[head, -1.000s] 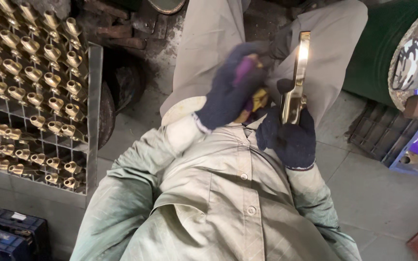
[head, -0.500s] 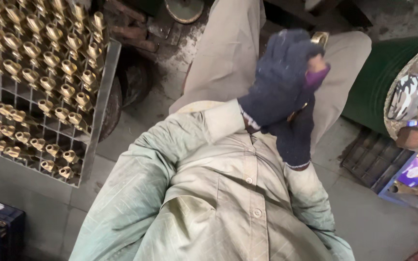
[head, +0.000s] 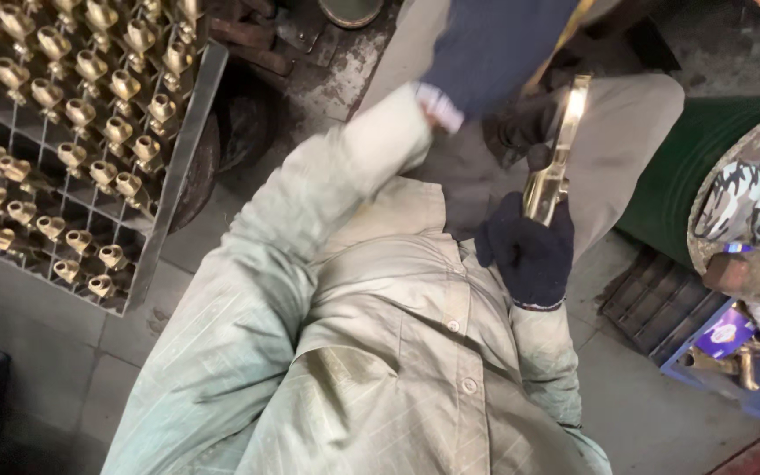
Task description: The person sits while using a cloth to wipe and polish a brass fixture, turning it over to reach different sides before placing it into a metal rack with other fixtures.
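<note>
A grey metal grid rack point(head: 169, 189) of small brass fittings stands at the left. Over the lap, the dark-gloved right hand point(head: 528, 251) is clamped on the lower end of a long polished brass bar point(head: 558, 149): stiff, probably heavy and slick, best gripped low. The blue-gloved left hand point(head: 494, 53) is raised, its fingers cropped; I cannot tell its state.

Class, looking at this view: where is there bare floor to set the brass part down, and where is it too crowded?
Bare floor lies between the shirt and the blue crate. The rack is packed with fittings. The right hand grips the brass part; the left hand is raised.
</note>
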### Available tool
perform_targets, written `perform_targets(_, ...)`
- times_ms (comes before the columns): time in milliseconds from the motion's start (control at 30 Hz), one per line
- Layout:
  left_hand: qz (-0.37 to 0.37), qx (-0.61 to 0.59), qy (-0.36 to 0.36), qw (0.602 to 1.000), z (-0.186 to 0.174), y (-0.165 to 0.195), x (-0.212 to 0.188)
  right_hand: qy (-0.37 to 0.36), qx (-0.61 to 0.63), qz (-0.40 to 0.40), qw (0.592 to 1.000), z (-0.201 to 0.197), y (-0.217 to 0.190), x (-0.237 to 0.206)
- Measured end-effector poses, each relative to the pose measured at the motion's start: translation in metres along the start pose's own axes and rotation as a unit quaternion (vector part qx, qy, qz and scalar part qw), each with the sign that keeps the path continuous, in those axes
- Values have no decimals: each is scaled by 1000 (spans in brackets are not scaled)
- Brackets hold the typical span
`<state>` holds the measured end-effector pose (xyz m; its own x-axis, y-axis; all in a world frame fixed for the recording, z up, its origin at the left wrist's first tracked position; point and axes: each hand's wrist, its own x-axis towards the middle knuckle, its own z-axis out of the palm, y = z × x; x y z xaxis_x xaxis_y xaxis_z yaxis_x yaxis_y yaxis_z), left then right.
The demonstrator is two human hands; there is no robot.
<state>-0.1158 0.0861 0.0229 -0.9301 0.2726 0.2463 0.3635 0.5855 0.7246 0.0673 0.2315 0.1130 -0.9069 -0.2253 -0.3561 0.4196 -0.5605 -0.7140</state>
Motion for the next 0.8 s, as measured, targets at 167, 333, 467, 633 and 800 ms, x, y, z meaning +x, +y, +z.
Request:
perform_targets(167,-70,-19,133,988,15,97,-65,239,45,75,967,-2,1,12)
perform_targets(333,-66,26,210,975,20,101,-35,40,-185,-36,981,-16,17,11)
perform_targets(467,-99,-21,227,969,23,100,-31,51,-260,-60,962,-45,33,13)
perform_targets(633,-49,63,182,980,26,99,-44,86,-253,-48,962,-77,53,26)
perform_targets(800,-126,105,232,959,35,100,-34,16,-400,-155,903,-66,45,31)
